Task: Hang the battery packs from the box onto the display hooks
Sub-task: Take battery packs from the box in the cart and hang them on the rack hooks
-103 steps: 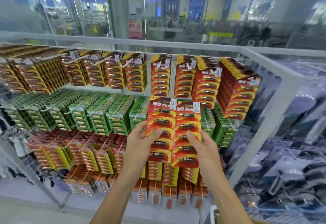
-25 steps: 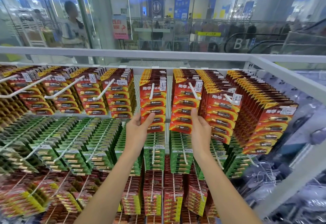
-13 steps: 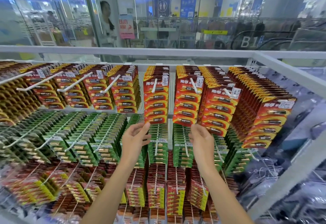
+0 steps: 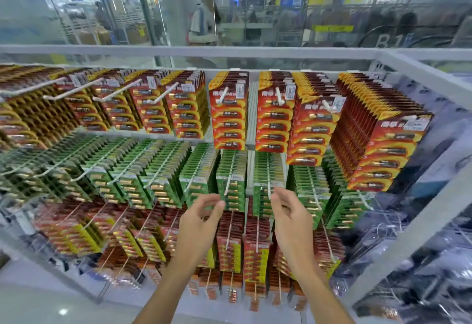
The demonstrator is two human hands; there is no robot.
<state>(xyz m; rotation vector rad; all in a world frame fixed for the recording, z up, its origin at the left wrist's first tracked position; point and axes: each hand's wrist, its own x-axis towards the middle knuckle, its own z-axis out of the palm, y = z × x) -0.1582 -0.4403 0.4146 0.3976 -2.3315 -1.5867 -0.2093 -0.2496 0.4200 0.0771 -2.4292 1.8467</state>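
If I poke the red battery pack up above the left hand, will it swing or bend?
Probably swing: the red battery pack hangs from one white hook at its top. It looks flat and stiff, and likely heavyish, holding several batteries.

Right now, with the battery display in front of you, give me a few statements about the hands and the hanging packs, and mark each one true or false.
1. The left hand and the right hand both hold nothing. True.
2. The red-and-yellow cardboard battery packs hang only on the lowest row. False: they fill the top row, threaded on white metal hooks.
3. The green cardboard battery packs hang in the row directly under them. True.
4. The right hand grips a green pack. False: its fingers are loosely curled in front of the display and grip no pack.
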